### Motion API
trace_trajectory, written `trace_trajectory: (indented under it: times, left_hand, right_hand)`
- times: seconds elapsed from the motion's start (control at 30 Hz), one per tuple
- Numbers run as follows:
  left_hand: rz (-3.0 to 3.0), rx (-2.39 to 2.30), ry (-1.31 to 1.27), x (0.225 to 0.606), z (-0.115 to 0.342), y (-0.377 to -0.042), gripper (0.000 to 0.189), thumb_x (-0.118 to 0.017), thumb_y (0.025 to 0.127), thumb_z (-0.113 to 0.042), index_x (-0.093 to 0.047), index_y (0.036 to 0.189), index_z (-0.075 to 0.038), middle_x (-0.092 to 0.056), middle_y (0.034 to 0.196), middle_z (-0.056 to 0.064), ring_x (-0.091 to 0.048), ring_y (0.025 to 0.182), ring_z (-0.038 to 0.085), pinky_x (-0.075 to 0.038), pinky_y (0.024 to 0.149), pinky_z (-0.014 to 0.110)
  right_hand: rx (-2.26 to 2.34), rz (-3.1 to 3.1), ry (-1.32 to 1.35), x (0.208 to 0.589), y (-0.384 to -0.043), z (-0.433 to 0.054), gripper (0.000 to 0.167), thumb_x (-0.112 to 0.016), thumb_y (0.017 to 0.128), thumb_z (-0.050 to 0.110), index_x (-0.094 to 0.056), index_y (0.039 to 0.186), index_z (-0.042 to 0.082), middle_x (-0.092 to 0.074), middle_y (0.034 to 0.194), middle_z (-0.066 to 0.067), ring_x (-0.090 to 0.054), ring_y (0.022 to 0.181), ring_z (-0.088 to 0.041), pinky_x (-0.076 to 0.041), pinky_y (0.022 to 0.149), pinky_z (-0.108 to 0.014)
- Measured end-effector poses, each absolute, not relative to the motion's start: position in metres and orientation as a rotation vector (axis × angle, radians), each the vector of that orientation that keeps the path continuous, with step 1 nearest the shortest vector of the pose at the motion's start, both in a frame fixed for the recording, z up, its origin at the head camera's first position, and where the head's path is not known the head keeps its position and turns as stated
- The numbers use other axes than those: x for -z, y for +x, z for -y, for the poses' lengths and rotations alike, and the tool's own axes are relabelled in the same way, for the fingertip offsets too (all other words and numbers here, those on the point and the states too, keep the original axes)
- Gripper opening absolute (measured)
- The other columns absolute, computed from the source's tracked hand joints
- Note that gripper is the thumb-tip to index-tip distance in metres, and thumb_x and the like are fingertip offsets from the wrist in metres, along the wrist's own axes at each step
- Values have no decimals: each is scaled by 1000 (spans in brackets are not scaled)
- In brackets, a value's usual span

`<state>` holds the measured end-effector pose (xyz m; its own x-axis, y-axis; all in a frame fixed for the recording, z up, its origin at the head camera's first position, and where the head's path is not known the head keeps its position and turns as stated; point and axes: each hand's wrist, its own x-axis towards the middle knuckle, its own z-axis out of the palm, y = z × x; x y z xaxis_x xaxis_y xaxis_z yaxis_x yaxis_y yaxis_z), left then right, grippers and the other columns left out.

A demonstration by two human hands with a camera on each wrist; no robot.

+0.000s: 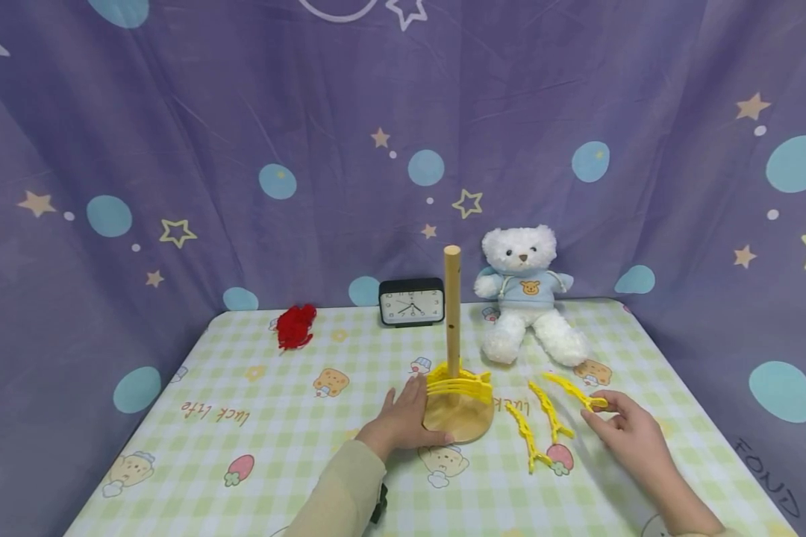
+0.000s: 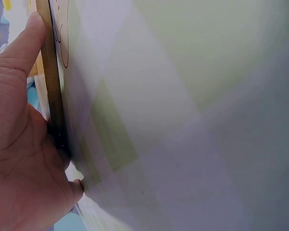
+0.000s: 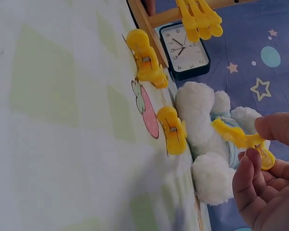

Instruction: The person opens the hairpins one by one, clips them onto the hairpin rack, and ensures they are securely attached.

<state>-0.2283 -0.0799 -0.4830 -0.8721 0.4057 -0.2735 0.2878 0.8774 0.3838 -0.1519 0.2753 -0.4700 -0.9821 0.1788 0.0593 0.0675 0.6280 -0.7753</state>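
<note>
A round wooden base [image 1: 458, 425] with an upright post [image 1: 452, 306] stands near the table's middle. My left hand [image 1: 401, 421] holds the base's rim at its left and front, thumb along the edge. Several yellow hair clips [image 1: 466, 389] sit around the foot of the post, partly overlapping. Over the table to the right, my right hand [image 1: 630, 436] pinches another yellow hair clip [image 3: 238, 137] by its handle end between thumb and fingers. Two more clips lie on the cloth between the stand and that hand, one nearer [image 1: 527, 438], one farther [image 1: 548, 410].
A black desk clock [image 1: 412, 303] stands behind the post. To its right a white teddy bear [image 1: 525, 298] in a blue top sits at the table's back edge. A red tangled bundle [image 1: 295, 327] lies at the back left. Checked cloth [image 1: 175, 462] covers the table; a purple curtain hangs behind.
</note>
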Motion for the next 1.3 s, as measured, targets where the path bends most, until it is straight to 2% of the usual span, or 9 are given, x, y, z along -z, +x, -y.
trace_trajectory:
  times: [0.37, 0.5, 0.57, 0.7, 0.8, 0.9, 1.0, 1.1, 1.3]
  left_hand:
    - [-2694, -472, 511, 488, 80, -231, 119, -64, 77, -72, -8, 156, -4, -5, 163, 10, -4, 150, 21, 0, 119, 47]
    - [-2704, -481, 509, 493, 80, -233, 119, -65, 76, -71, -9, 156, -4, -5, 163, 10, -5, 150, 21, 1, 119, 48]
    - [-2708, -479, 505, 495, 80, -234, 119, -65, 77, -71, -9, 156, -4, -5, 163, 9, -5, 150, 21, 1, 119, 48]
    - [-2713, -484, 501, 497, 80, -235, 119, -66, 76, -71, -9, 156, -4, -6, 163, 10, -5, 150, 21, 1, 119, 49]
    - [-2707, -470, 503, 491, 80, -233, 119, -65, 77, -71, -8, 156, -4, -6, 163, 10, -5, 150, 22, 0, 119, 49]
    - [-2698, -475, 504, 486, 80, -231, 117, -65, 78, -70, -9, 156, -3, -7, 163, 11, -6, 149, 22, -1, 119, 49]
    - [-2689, -470, 504, 486, 80, -230, 117, -64, 78, -70, -8, 156, -4, -5, 163, 10, -5, 150, 21, 0, 119, 48]
    - [-2693, -491, 505, 488, 80, -231, 119, -65, 77, -71, -8, 156, -4, -5, 164, 10, -4, 150, 21, 1, 119, 48]
    - [-2709, -491, 498, 499, 80, -237, 120, -65, 76, -72, -6, 157, -6, -3, 164, 8, -3, 150, 20, 3, 119, 47]
  right_hand:
    - [-1428, 2583, -25, 461, -158, -258, 46, -64, 95, 34, -55, 131, 7, -60, 120, -24, -53, 54, -15, -46, 47, -29]
    - [-1467, 2517, 49, 459, -161, -249, 40, -60, 99, 24, -53, 133, 4, -59, 116, -23, -55, 58, -18, -50, 52, -29]
    - [-1466, 2480, 99, 458, -163, -245, 36, -58, 99, 17, -52, 133, 3, -60, 108, -22, -56, 58, -17, -51, 53, -29]
    - [-1411, 2428, 194, 457, -167, -236, 33, -54, 100, 7, -52, 133, 5, -60, 104, -19, -56, 57, -17, -51, 51, -31]
    - [-1372, 2412, 219, 455, -170, -229, 31, -52, 101, 6, -54, 131, 8, -60, 100, -15, -55, 56, -16, -49, 49, -29]
    - [-1341, 2403, 225, 452, -173, -221, 28, -52, 101, 7, -57, 128, 9, -60, 88, -13, -52, 54, -13, -45, 46, -27]
    - [-1271, 2397, 235, 451, -176, -214, 26, -53, 101, 7, -60, 126, 8, -62, 83, -12, -48, 51, -9, -41, 42, -26]
    - [-1201, 2386, 232, 451, -181, -207, 25, -55, 100, 9, -62, 124, 8, -67, 92, -15, -42, 46, -6, -38, 39, -26]
    - [-1214, 2379, 168, 453, -189, -190, 23, -56, 100, 17, -66, 120, 13, -67, 85, -11, -36, 45, -7, -35, 38, -26]
